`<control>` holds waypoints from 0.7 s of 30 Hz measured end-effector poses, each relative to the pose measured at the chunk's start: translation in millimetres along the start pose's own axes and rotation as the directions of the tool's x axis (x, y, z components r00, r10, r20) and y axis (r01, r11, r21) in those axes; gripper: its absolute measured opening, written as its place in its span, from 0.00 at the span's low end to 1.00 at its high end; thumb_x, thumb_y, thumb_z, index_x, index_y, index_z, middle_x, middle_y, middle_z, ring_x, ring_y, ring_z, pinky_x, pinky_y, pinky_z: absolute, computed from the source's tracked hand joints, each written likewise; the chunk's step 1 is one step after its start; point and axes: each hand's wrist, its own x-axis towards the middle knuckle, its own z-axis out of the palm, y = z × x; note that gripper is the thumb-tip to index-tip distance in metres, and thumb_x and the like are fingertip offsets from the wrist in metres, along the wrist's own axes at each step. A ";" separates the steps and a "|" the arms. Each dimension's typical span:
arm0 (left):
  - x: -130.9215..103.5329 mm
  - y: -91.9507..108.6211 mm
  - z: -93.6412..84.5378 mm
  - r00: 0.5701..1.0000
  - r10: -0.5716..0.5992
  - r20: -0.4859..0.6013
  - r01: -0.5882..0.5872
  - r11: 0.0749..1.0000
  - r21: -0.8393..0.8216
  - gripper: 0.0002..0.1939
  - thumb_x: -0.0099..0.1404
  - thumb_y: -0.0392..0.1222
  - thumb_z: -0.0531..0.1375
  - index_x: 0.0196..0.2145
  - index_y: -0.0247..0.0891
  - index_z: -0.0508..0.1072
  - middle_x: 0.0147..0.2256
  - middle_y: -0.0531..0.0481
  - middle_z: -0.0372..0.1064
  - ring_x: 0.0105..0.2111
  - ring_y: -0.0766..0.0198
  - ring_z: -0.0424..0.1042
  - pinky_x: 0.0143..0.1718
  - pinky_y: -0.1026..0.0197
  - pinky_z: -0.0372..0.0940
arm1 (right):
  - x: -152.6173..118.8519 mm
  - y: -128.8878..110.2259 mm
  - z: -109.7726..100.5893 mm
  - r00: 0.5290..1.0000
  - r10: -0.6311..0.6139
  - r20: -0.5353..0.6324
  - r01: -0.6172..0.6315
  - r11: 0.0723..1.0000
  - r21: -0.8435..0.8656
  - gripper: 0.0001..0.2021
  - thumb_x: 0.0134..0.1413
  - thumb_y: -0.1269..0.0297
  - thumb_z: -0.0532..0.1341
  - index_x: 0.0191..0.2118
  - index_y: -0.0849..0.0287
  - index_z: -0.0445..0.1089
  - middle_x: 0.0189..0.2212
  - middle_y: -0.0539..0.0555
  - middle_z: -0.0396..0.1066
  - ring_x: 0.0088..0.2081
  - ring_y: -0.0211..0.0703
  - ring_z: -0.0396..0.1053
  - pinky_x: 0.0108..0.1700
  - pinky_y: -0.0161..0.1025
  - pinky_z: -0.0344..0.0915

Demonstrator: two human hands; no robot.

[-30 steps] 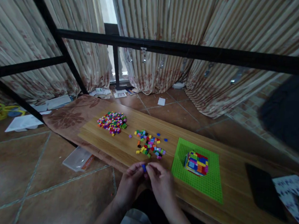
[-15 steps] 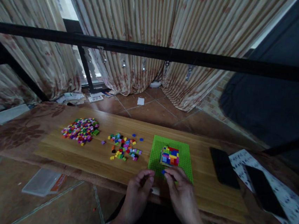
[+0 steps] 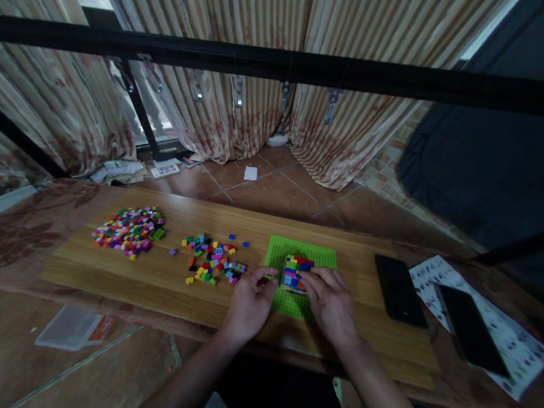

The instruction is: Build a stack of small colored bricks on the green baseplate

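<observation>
A low, multicoloured block of toy bricks (image 3: pixel 291 281) stands on a green studded baseplate (image 3: pixel 327 256). My right hand (image 3: pixel 334 303) reaches over the block's right side, covering part of it. Thumb and forefinger of that hand are pinched on a small blue brick (image 3: pixel 299 274), right at the top of the block; whether it is pressed down I cannot tell. At the plate's left edge is my left hand (image 3: pixel 250 301), its fingers curved with a gap between thumb and forefinger. Nothing shows in it.
Loose bricks (image 3: pixel 211 263) are scattered left of the plate, with a larger brick pile (image 3: pixel 129 230) farther left on the wooden board (image 3: pixel 148 288). Two dark phone-like slabs (image 3: pixel 399 290) and a printed sheet (image 3: pixel 522 353) lie right. A black rail (image 3: pixel 266 62) crosses beyond.
Both hands have moved forward. My right hand has carried the blue brick from the plate's near edge up to the brick block. The camera view has shifted a little.
</observation>
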 end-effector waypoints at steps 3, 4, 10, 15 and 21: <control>2.0 0.1 1.1 1.000 0.012 0.006 -0.012 0.999 0.031 0.10 0.57 0.40 0.59 0.37 0.38 0.78 0.27 0.49 0.72 0.26 0.63 0.68 0.29 0.63 0.61 | -1.1 0.9 1.0 1.000 0.001 -0.011 0.000 1.000 0.010 0.14 0.63 0.61 0.52 0.40 0.55 0.76 0.36 0.56 0.72 0.39 0.46 0.66 0.43 0.43 0.65; 2.2 -0.2 1.0 1.000 0.013 0.009 -0.013 0.999 0.033 0.10 0.57 0.40 0.59 0.37 0.38 0.78 0.28 0.49 0.72 0.27 0.62 0.69 0.30 0.63 0.61 | -1.2 1.2 0.5 1.000 0.007 -0.016 -0.007 1.000 0.027 0.14 0.63 0.60 0.52 0.40 0.55 0.76 0.36 0.56 0.72 0.39 0.46 0.66 0.44 0.43 0.65; 0.2 -2.7 -3.5 1.000 -0.002 -0.003 0.002 1.000 -0.016 0.11 0.57 0.40 0.60 0.38 0.38 0.78 0.28 0.49 0.73 0.27 0.63 0.69 0.30 0.63 0.62 | -4.4 7.0 -13.1 0.951 0.295 -0.095 -0.246 0.904 0.349 0.13 0.59 0.56 0.56 0.38 0.55 0.75 0.36 0.55 0.73 0.39 0.45 0.69 0.42 0.43 0.66; -1.1 -1.6 -5.6 1.000 0.023 0.006 -0.023 1.000 0.012 0.10 0.59 0.39 0.59 0.38 0.37 0.77 0.32 0.47 0.73 0.31 0.61 0.70 0.33 0.62 0.63 | -16.7 8.0 -25.9 0.801 0.596 -0.050 -0.496 0.708 0.503 0.15 0.54 0.52 0.60 0.36 0.59 0.74 0.33 0.55 0.76 0.35 0.45 0.73 0.38 0.41 0.67; -7.7 3.8 3.6 0.950 0.296 0.097 -0.311 0.903 0.297 0.11 0.62 0.35 0.56 0.41 0.40 0.74 0.42 0.46 0.71 0.44 0.58 0.69 0.49 0.54 0.64 | -26.8 -9.0 -16.4 0.864 0.493 -0.101 -0.429 0.826 0.365 0.15 0.57 0.54 0.57 0.42 0.59 0.72 0.35 0.56 0.75 0.32 0.42 0.71 0.36 0.39 0.67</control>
